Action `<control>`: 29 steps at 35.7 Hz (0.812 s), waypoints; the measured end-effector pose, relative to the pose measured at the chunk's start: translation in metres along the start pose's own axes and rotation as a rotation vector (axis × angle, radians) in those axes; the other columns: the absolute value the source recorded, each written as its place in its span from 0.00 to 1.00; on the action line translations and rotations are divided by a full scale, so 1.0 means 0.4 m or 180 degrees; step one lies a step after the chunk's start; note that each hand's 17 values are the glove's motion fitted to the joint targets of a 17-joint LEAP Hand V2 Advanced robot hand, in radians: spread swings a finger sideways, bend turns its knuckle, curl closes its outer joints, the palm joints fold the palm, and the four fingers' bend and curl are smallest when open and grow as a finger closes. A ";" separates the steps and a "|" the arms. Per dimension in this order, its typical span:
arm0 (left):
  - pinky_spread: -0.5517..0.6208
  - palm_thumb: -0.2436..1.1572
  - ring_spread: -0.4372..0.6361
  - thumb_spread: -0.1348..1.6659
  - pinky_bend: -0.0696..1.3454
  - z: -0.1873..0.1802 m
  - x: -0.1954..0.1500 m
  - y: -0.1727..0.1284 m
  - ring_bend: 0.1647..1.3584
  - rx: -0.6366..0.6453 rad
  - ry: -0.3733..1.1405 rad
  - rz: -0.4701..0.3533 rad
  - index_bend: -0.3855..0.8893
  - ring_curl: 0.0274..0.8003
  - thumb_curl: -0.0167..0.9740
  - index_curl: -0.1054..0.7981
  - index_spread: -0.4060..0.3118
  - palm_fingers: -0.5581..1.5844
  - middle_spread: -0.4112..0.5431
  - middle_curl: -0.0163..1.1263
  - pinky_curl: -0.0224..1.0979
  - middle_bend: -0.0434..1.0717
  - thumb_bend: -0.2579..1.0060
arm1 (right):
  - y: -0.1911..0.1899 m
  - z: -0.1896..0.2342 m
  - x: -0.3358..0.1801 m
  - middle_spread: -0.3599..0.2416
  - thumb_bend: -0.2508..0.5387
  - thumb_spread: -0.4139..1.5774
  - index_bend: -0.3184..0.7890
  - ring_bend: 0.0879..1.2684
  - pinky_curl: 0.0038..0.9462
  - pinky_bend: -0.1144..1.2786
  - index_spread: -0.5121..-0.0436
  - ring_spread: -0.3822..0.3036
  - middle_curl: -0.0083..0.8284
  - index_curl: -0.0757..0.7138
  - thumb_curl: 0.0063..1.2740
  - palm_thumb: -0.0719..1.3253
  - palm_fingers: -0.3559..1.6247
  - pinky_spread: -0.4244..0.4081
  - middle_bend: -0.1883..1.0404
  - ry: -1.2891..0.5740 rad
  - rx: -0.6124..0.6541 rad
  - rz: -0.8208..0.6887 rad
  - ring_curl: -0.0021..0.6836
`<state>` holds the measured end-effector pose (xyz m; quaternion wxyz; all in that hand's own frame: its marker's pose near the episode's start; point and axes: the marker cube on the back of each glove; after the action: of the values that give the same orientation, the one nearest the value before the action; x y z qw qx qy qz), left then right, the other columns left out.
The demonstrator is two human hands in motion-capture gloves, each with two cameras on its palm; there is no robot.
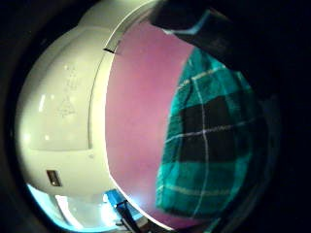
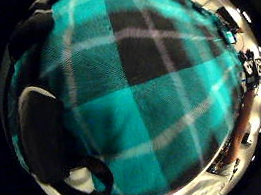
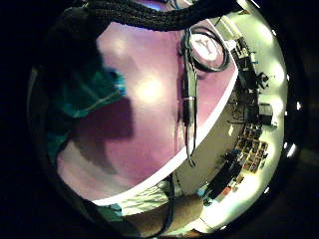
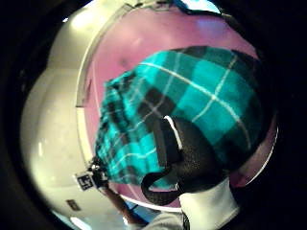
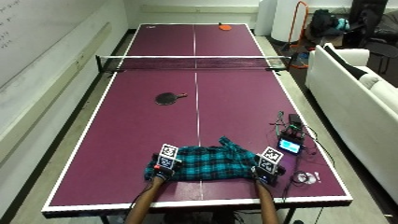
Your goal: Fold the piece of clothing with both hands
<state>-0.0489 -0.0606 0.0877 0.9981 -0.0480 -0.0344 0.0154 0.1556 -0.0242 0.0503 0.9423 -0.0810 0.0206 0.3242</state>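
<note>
My hands sit at either end of the teal plaid garment (image 5: 205, 164): left hand (image 5: 163, 171) and right hand (image 5: 266, 175) each pinch an edge, I judge to lift and fold it evenly on the purple table (image 5: 124, 140).

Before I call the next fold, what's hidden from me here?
- Both hands' fingers: outside view, left hand and right hand sit under marker blocks; grip unreadable.
- Garment type and fold count: bunched, too small in the outside view; palm views show only plaid patches.
- Its right end: hidden by the right hand.
- Paddle: too small for detail.
</note>
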 end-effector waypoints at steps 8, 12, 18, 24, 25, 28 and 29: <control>0.80 0.37 0.52 0.90 0.23 0.018 0.105 -0.037 0.30 -0.0455 0.0501 0.0113 0.41 0.43 0.15 0.48 0.40 0.44 0.41 0.36 0.36 0.16 0.16 | -0.066 0.059 0.035 0.41 0.33 0.81 0.30 0.57 0.33 0.28 0.50 0.43 0.53 0.34 0.22 0.50 0.56 0.76 0.44 0.0113 0.0404 0.0055 0.61; 0.86 0.31 0.57 0.92 0.25 0.006 0.128 -0.066 0.32 -0.0174 0.0396 0.0099 0.40 0.42 0.12 0.47 0.42 0.42 0.45 0.34 0.36 0.16 0.18 | -0.089 0.025 0.038 0.33 0.41 0.82 0.31 0.62 0.33 0.29 0.48 0.34 0.58 0.31 0.25 0.60 0.68 0.65 0.55 -0.0027 0.0579 0.0019 0.65; 0.90 0.26 0.57 0.95 0.24 -0.011 0.161 -0.065 0.37 0.0042 0.0674 0.0304 0.41 0.42 0.11 0.47 0.43 0.43 0.47 0.32 0.34 0.18 0.19 | -0.234 0.009 -0.071 0.28 0.46 0.75 0.35 0.67 0.41 0.41 0.46 0.29 0.61 0.33 0.31 0.72 0.78 0.33 0.56 -0.0703 0.0855 -0.0342 0.72; 0.91 0.25 0.54 0.96 0.25 -0.122 0.055 -0.103 0.40 0.0961 0.0340 -0.0158 0.39 0.43 0.10 0.45 0.45 0.44 0.47 0.32 0.34 0.19 0.20 | -0.130 -0.140 -0.293 0.26 0.40 0.67 0.37 0.68 0.44 0.43 0.44 0.27 0.62 0.34 0.35 0.73 0.77 0.23 0.55 -0.0727 0.1197 -0.1048 0.75; 0.91 0.25 0.53 0.96 0.25 -0.137 0.034 -0.109 0.41 0.1070 0.0367 -0.0227 0.39 0.43 0.11 0.45 0.45 0.44 0.46 0.32 0.34 0.20 0.21 | -0.101 -0.159 -0.343 0.26 0.39 0.66 0.37 0.68 0.44 0.43 0.44 0.27 0.62 0.35 0.36 0.74 0.76 0.22 0.55 -0.0710 0.1232 -0.1189 0.75; 0.91 0.26 0.52 0.95 0.24 -0.092 -0.020 -0.152 0.42 0.1106 0.0700 -0.0319 0.39 0.43 0.11 0.44 0.45 0.44 0.45 0.32 0.34 0.21 0.22 | -0.024 -0.187 -0.501 0.25 0.36 0.62 0.38 0.67 0.45 0.43 0.44 0.26 0.62 0.35 0.38 0.74 0.76 0.19 0.55 -0.0683 0.1356 -0.1578 0.75; 0.91 0.26 0.51 0.96 0.24 -0.054 -0.039 -0.177 0.42 0.1097 0.0819 -0.0336 0.39 0.43 0.11 0.44 0.45 0.44 0.45 0.32 0.34 0.21 0.21 | -0.005 -0.196 -0.551 0.25 0.35 0.61 0.38 0.67 0.45 0.43 0.43 0.26 0.62 0.36 0.38 0.75 0.76 0.18 0.55 -0.0679 0.1460 -0.1678 0.75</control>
<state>-0.0608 -0.1336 0.0722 0.9872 0.1236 0.0939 -0.0375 -0.0160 -0.1726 -0.0067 0.9840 0.1642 -0.0272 0.0637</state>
